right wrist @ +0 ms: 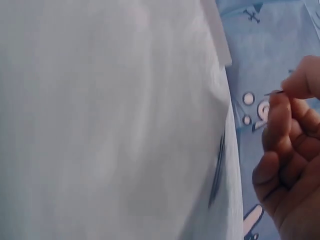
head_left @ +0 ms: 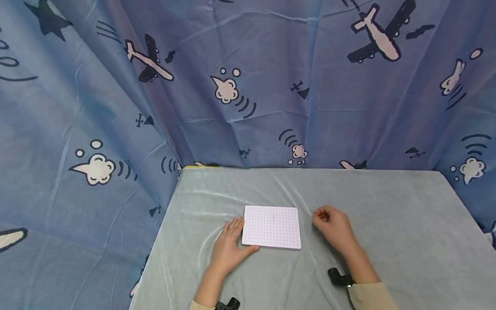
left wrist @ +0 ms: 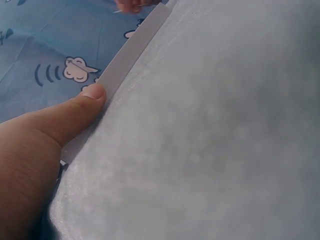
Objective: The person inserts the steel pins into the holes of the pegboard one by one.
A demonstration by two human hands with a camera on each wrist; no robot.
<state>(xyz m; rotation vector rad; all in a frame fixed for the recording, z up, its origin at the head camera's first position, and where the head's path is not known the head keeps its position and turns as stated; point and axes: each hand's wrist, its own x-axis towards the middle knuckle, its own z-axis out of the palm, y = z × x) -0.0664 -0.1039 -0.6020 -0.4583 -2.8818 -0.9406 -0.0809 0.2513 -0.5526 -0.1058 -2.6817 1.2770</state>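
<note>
A white rectangular board (head_left: pixel 271 234) with rows of small dots lies on the table; a short, thin dark upright mark (head_left: pixel 273 218) shows on its upper part, too small to identify. My left hand (head_left: pixel 229 252) is at its near left corner, fingers straight along the left side. In the left wrist view the thumb (left wrist: pixel 93 92) presses the board's near edge (left wrist: pixel 127 57). To the right, apart from the board, my right hand (head_left: pixel 336 228) pinches a thin pin-like piece (right wrist: pixel 273 93) between thumb and forefinger, its other fingers curled.
A pale grey-green cloth (head_left: pixel 403 224) with creases covers the table. Behind and to the left hangs a blue curtain (head_left: pixel 267 99) printed with planes and clouds. Black wrist cameras (head_left: pixel 340 277) are worn on both wrists.
</note>
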